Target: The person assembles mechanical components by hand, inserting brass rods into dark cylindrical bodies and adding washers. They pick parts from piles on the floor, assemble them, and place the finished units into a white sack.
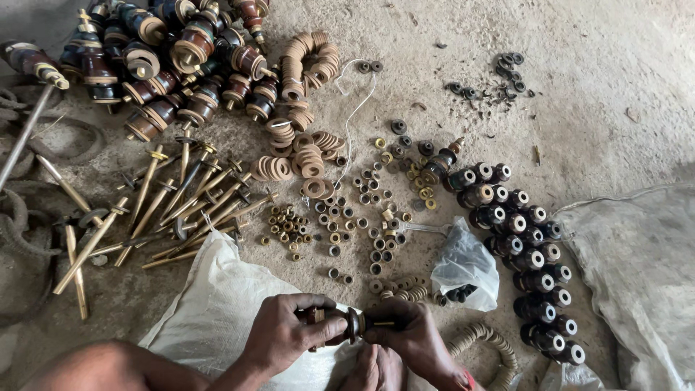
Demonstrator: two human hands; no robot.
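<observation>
Dusty concrete floor (594,94) around me — my left hand (286,329) and right hand (409,334) both clamp one brown insulator (352,323) at my lap. Assembled dark pieces (532,261) line the right; brass rods (181,210) and loose washers (362,217) remain — plenty left, I judge.

Dim, flat daylight; soft shadows; sharp centre, slight wide-angle bending at edges.

Bare, dusty concrete floor (579,87) seen from above in soft, even daylight.
The grey floor is rough, pitted and strewn with grit. A crumpled white woven plastic sack (217,304) lies spread on it at the near edge, and a dusty grey sheet of the same kind (637,268) covers the right side.
</observation>
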